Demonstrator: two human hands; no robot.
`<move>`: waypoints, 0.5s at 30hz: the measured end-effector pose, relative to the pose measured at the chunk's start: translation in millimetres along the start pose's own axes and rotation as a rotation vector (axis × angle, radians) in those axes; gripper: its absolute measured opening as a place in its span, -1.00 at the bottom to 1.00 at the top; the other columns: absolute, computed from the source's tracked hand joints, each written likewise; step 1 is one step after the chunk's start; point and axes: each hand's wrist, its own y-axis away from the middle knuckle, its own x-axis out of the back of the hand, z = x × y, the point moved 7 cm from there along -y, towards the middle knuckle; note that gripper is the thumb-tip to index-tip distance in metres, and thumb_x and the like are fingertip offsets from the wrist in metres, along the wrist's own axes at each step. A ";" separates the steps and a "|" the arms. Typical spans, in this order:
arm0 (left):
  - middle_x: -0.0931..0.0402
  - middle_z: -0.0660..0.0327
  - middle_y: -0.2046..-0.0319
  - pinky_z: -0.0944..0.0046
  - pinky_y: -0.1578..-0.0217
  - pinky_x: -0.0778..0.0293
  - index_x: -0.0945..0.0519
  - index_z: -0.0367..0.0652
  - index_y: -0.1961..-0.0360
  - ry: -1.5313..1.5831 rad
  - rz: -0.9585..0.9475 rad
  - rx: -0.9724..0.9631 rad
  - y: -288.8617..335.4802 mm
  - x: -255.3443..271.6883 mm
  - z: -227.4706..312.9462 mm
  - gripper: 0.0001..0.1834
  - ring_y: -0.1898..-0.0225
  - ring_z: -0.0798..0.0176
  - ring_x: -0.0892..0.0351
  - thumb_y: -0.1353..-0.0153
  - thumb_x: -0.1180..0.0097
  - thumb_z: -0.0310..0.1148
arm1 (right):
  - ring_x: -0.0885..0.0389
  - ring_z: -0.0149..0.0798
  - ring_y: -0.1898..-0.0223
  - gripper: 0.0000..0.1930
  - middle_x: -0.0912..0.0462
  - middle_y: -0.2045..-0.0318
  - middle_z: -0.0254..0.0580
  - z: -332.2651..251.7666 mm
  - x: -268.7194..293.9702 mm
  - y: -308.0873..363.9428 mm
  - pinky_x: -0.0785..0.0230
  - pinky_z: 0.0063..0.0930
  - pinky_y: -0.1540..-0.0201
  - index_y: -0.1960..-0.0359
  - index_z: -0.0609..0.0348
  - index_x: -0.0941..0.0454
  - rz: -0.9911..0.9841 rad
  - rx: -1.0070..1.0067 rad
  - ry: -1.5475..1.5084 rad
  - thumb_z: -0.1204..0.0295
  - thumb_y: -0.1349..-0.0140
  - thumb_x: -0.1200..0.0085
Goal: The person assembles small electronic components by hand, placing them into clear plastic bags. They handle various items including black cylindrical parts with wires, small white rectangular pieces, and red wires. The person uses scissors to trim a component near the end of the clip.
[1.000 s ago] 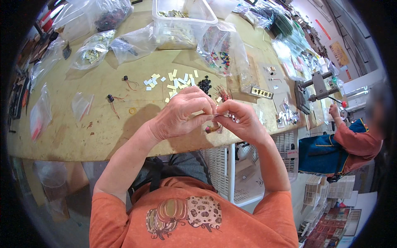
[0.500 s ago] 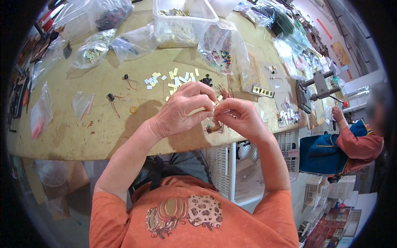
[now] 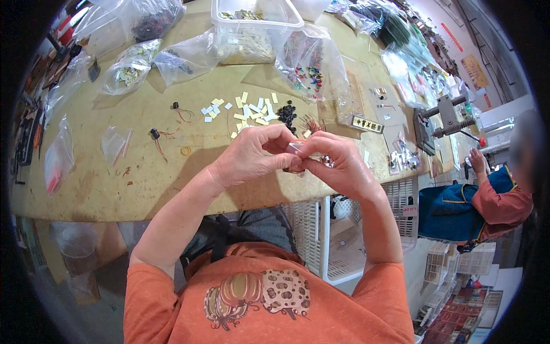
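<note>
Close together over the table's near edge, my left hand (image 3: 252, 156) and my right hand (image 3: 346, 166) pinch a small clear plastic bag (image 3: 296, 147) between them. Small shiny pieces show by my right fingers; their kind is too small to tell. Just beyond the hands lie scattered white and pale yellow foam-like pads (image 3: 252, 110), a heap of small black round parts (image 3: 287, 114) and a bundle of thin reddish wires (image 3: 311, 124). Left of my left hand rest a black wired component (image 3: 154, 134), a second one (image 3: 176, 106) and a yellow rubber band (image 3: 185, 151).
A clear plastic tub (image 3: 258, 26) stands at the back, with a bag of coloured parts (image 3: 309, 66) beside it. A metal hand press (image 3: 447, 117) is at the right edge. A co-worker in a blue apron (image 3: 444, 212) stands at the right. Below sits a white basket (image 3: 306, 235).
Both hands have come closer together with their fingers turned, and the clear bag now shows between them. The wired piece that hung below the fingers is hidden now.
</note>
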 end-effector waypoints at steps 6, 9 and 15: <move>-0.63 0.35 0.27 0.48 0.19 -0.52 -0.58 -0.19 0.27 0.131 0.106 -0.009 1.3 16.4 -10.6 -0.96 0.21 0.55 -0.57 -0.30 -0.19 -0.55 | -0.62 -0.49 0.18 -0.91 -0.69 0.26 -0.26 16.6 1.6 6.8 -0.49 -0.54 0.09 0.20 0.26 -0.59 0.321 -0.217 -0.470 0.54 -0.30 -0.19; -0.62 0.37 0.29 0.49 0.20 -0.50 -0.58 -0.17 0.27 0.131 0.127 -0.023 1.3 14.8 -9.0 -0.96 0.22 0.57 -0.55 -0.30 -0.20 -0.53 | -0.62 -0.50 0.21 -0.89 -0.70 0.28 -0.27 26.9 2.7 7.5 -0.48 -0.61 0.12 0.19 0.29 -0.60 0.312 -0.209 -0.543 0.53 -0.30 -0.19; -0.61 0.37 0.27 0.49 0.17 -0.50 -0.59 -0.19 0.23 0.115 0.114 -0.049 3.0 14.6 -3.5 -0.93 0.21 0.56 -0.55 -0.29 -0.22 -0.51 | -0.64 -0.50 0.24 -0.91 -0.71 0.29 -0.27 29.9 -1.3 5.5 -0.48 -0.63 0.14 0.19 0.31 -0.61 0.358 -0.168 -0.592 0.55 -0.32 -0.17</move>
